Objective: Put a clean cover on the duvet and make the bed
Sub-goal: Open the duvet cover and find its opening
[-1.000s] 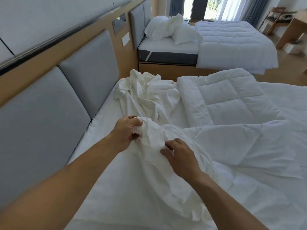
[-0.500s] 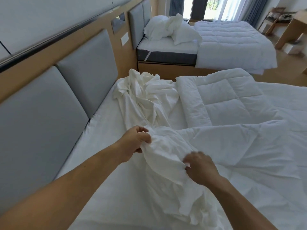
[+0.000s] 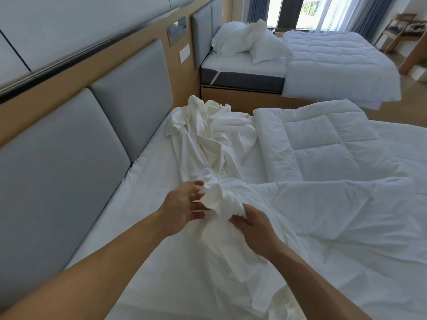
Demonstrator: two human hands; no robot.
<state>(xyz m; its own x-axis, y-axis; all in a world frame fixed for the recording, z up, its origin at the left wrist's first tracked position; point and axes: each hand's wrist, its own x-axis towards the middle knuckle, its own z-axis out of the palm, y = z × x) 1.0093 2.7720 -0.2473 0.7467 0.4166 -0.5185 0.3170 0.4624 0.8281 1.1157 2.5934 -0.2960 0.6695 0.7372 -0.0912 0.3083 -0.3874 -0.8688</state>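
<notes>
The right hand (image 3: 254, 229) grips a bunched fold of the white cover (image 3: 215, 139), fingers curled into the cloth, while the left hand (image 3: 180, 209) is open just left of it, its loose fingers touching the bunch. The crumpled cover trails from the hands to the bed's (image 3: 147, 185) far left corner by the headboard (image 3: 129, 116). The quilted duvet (image 3: 323, 146) lies to its right.

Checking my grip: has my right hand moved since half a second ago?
Yes. The right hand, gripping the cover, has shifted left, toward the grey headboard, closing on the left hand.
</notes>
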